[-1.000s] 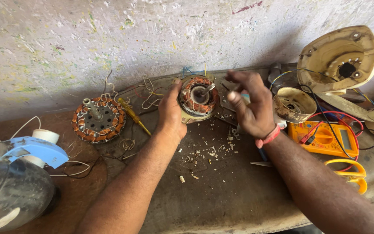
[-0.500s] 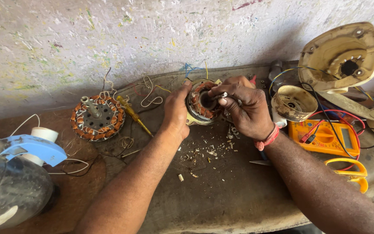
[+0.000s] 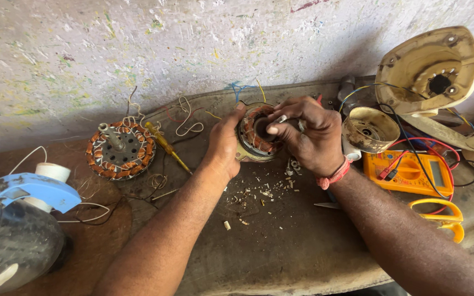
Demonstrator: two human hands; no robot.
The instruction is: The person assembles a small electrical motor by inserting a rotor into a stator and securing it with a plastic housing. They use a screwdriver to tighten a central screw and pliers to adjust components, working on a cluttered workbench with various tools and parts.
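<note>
A round motor stator (image 3: 254,136) with copper windings is tilted up on the worn bench top (image 3: 281,246). My left hand (image 3: 223,143) grips its left rim. My right hand (image 3: 306,134) rests on its right side, fingers pinching a small metal piece over the centre hole. A red band circles my right wrist. Small chips and scraps lie on the bench just below the stator.
A second wound stator with a shaft (image 3: 120,149) lies at the left, a yellow screwdriver (image 3: 165,146) beside it. At the right are a metal cap (image 3: 370,129), an orange multimeter (image 3: 412,172), yellow scissors (image 3: 440,214) and a cream fan housing (image 3: 429,71). A blue-and-grey appliance (image 3: 15,230) stands at bottom left.
My right hand came from the open space right of the stator onto its centre and closed on a small piece. The stator has been tilted more upright in my left hand.
</note>
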